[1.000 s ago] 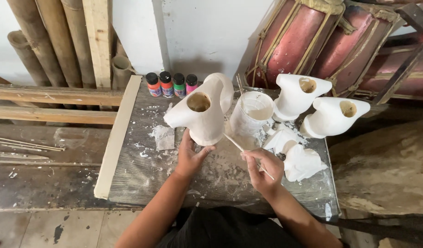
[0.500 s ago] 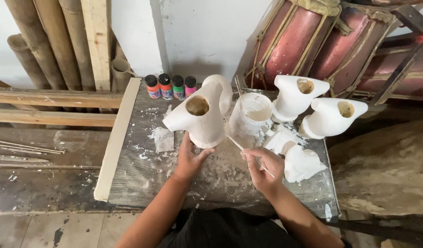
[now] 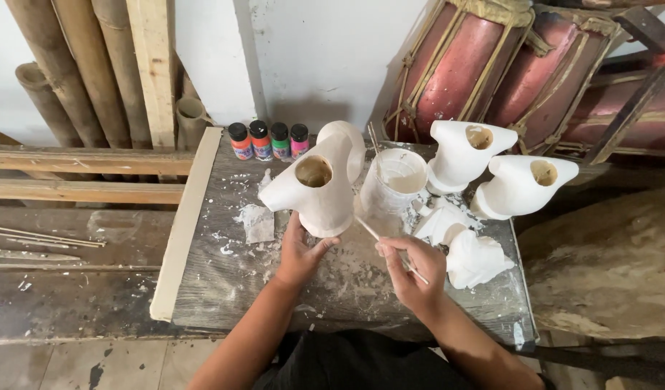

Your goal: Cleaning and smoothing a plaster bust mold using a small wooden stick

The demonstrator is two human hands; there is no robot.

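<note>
Far left: bamboo poles (image 3: 72, 72) and a pale plank (image 3: 184, 224) lean or lie beside the work board (image 3: 224, 289), which is speckled with dried white. Four small paint bottles (image 3: 269, 140) stand in a row at its back edge.

My left hand (image 3: 300, 253) cups the base of the white hollow form (image 3: 321, 184), thumb on one side, fingers curled under the other. The form stands upright on the board, its round opening facing up at me, just left of the white-coated jar (image 3: 397, 184). I judge it light for its bulk, a thin hollow shell, stiff but brittle, with a chalky surface that grips well when dry and smears if wet. Best hold is low on the thick base, as now; the rim of the opening and the projecting lobes look weakest.

My right hand (image 3: 412, 267) pinches a thin stick (image 3: 390, 249) between thumb and fingertips, the upper end pointing toward the form's lower right side. Whether the tip touches it, I cannot tell.

Right: two similar white forms (image 3: 491, 166) stand behind crumpled white scraps (image 3: 469, 256); red drums (image 3: 491, 65) lean on the wall.

Against half a second ago: both hands hold the same grips, the form has not shifted, and the stick lies at nearly the same angle.
</note>
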